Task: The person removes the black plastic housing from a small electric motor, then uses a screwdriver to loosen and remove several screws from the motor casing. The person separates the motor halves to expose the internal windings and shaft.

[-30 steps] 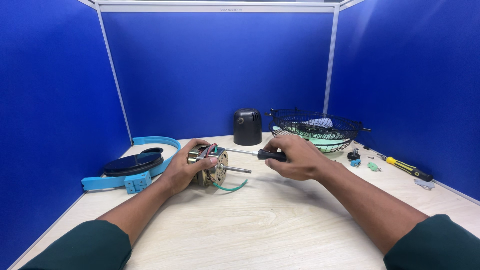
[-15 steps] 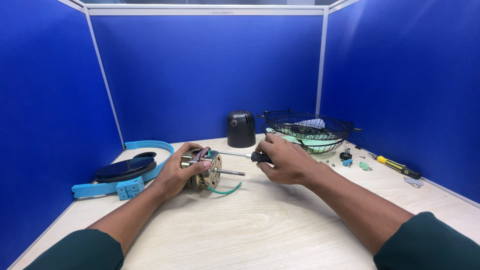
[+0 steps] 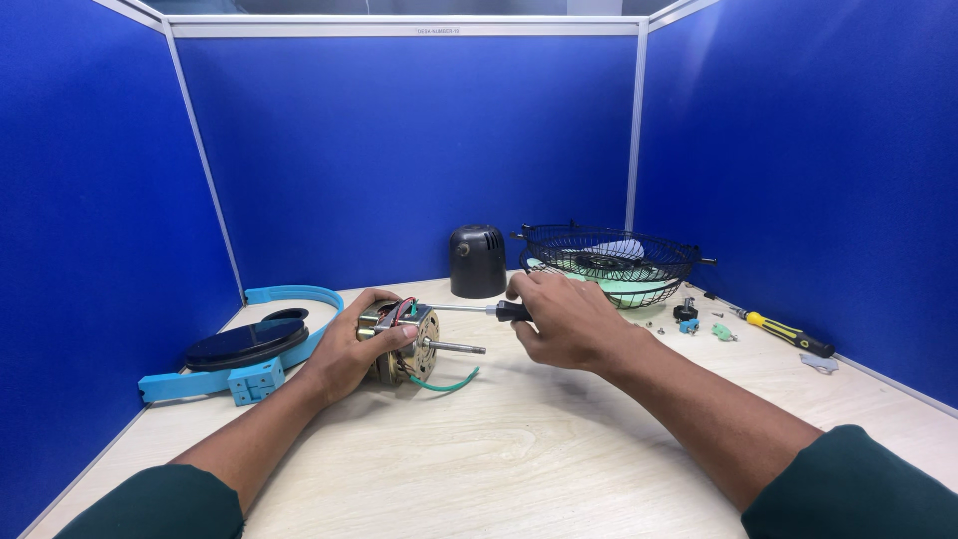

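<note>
My left hand (image 3: 351,351) grips a small electric motor (image 3: 407,341) lying on its side on the light wooden table (image 3: 519,449). The motor shows copper windings, red and green wires and a steel shaft pointing right. A green wire (image 3: 446,382) curls from it onto the table. My right hand (image 3: 564,319) is closed around the black handle of a screwdriver (image 3: 477,310). Its metal shank points left and its tip meets the top of the motor.
A black domed motor cover (image 3: 477,261) stands at the back. To its right sits a black wire fan guard (image 3: 611,262) over a pale green part. Small screws and knobs (image 3: 689,319) and a yellow-black screwdriver (image 3: 783,331) lie at right. A light blue fan base (image 3: 249,346) sits at left.
Both hands stay on the motor and screwdriver, with the tip still at the motor's top. The view has shifted slightly, placing everything a little lower and further left.
</note>
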